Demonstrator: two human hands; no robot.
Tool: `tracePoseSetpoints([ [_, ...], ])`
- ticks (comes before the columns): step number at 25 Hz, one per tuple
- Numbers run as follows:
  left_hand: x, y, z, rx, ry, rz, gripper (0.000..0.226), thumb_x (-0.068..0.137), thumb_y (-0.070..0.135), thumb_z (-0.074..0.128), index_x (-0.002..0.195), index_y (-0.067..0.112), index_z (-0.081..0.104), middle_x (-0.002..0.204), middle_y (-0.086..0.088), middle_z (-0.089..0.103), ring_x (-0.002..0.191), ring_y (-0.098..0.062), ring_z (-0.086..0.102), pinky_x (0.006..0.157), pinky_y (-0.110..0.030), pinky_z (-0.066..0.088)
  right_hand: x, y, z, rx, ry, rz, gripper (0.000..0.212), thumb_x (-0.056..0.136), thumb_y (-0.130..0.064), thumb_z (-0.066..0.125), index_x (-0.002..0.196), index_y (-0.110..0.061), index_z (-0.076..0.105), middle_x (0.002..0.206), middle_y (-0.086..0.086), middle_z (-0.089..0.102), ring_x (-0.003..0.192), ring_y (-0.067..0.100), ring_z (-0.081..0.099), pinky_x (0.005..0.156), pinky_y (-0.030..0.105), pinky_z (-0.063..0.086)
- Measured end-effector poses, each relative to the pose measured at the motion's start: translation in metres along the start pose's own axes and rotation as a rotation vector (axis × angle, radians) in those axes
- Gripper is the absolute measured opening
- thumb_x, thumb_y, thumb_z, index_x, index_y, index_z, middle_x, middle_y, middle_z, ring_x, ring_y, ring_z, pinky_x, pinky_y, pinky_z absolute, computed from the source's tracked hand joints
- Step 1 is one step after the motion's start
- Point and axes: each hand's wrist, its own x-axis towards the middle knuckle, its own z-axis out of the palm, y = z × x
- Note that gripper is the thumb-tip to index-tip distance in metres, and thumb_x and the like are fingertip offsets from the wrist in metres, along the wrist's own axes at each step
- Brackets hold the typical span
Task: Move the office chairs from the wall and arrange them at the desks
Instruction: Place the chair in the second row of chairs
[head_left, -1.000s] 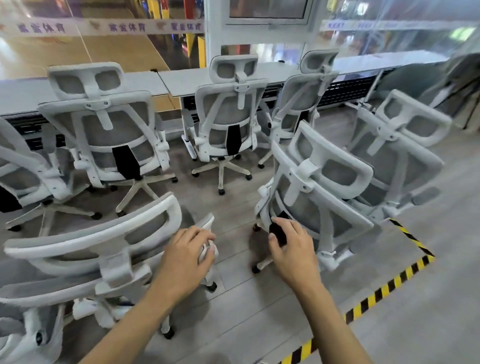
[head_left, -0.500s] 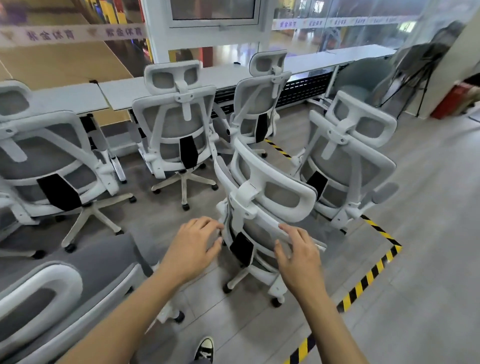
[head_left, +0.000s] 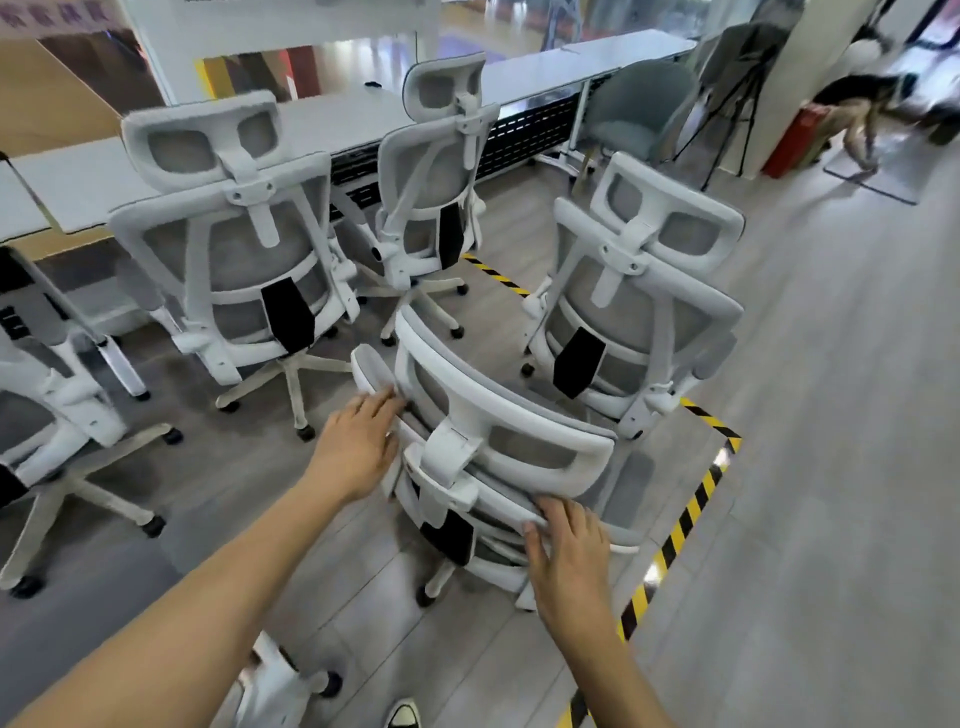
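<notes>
White plastic and grey mesh: the chair (head_left: 498, 402) now has both your hands on its backrest. A second ago your left hand (head_left: 358, 447) held a different chair; it has crossed over, fingers straight and together, pressing the backrest's left edge. Your right hand (head_left: 569, 551) has moved from the black lumbar pad up to the top rail, fingers lightly spread. The chair stands inside the corner of the striped floor tape (head_left: 684, 519), short of the desks (head_left: 571, 62), and looks ready to steer.
</notes>
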Motion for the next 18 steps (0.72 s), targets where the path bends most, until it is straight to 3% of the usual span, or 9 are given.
tracePoseSetpoints([
  [4, 0.004, -0.007, 0.005, -0.055, 0.071, 0.022, 0.047, 0.094, 0.032, 0.053, 0.14, 0.022, 0.049, 0.152, -0.002, 0.042, 0.146, -0.032, 0.027, 0.116, -0.051, 0.027, 0.001, 0.014, 0.003, 0.034, -0.019, -0.053, 0.023, 0.1, -0.036, 0.055, 0.123, -0.032, 0.056, 0.116, -0.012, 0.054, 0.11, 0.013, 0.047, 0.102, 0.035, 0.038],
  [8, -0.022, 0.013, 0.005, -0.093, 0.162, 0.069, 0.052, 0.084, 0.051, 0.049, 0.125, 0.022, 0.059, 0.132, -0.001, 0.055, 0.136, -0.031, 0.042, 0.114, -0.051, 0.032, 0.003, 0.045, -0.006, 0.058, -0.044, -0.137, 0.024, 0.101, -0.047, 0.043, 0.121, -0.039, 0.052, 0.115, -0.021, 0.047, 0.106, 0.004, 0.042, 0.097, 0.031, 0.034],
  [13, -0.079, 0.069, 0.033, -0.139, 0.3, -0.016, 0.045, 0.088, 0.06, 0.056, 0.119, 0.027, 0.061, 0.119, 0.004, 0.052, 0.126, -0.022, 0.046, 0.12, -0.049, 0.022, 0.018, 0.122, -0.032, 0.06, -0.062, -0.257, 0.027, 0.092, -0.048, 0.052, 0.116, -0.036, 0.057, 0.109, -0.017, 0.054, 0.104, 0.014, 0.052, 0.097, 0.037, 0.037],
  [16, -0.11, 0.121, 0.057, -0.084, 0.362, -0.142, 0.056, 0.085, 0.072, 0.052, 0.12, 0.03, 0.06, 0.111, 0.006, 0.051, 0.114, -0.019, 0.048, 0.118, -0.053, 0.026, 0.036, 0.164, -0.056, 0.075, -0.055, -0.385, 0.029, 0.09, -0.048, 0.056, 0.113, -0.032, 0.059, 0.108, -0.013, 0.054, 0.109, 0.018, 0.053, 0.111, 0.039, 0.034],
  [18, -0.123, 0.152, 0.066, -0.078, 0.411, -0.228, 0.064, 0.079, 0.079, 0.053, 0.117, 0.027, 0.061, 0.102, 0.005, 0.048, 0.106, -0.021, 0.046, 0.109, -0.047, 0.04, 0.049, 0.187, -0.072, 0.054, -0.063, -0.453, 0.033, 0.093, -0.051, 0.055, 0.116, -0.029, 0.062, 0.113, -0.011, 0.055, 0.117, 0.018, 0.053, 0.119, 0.044, 0.026],
])
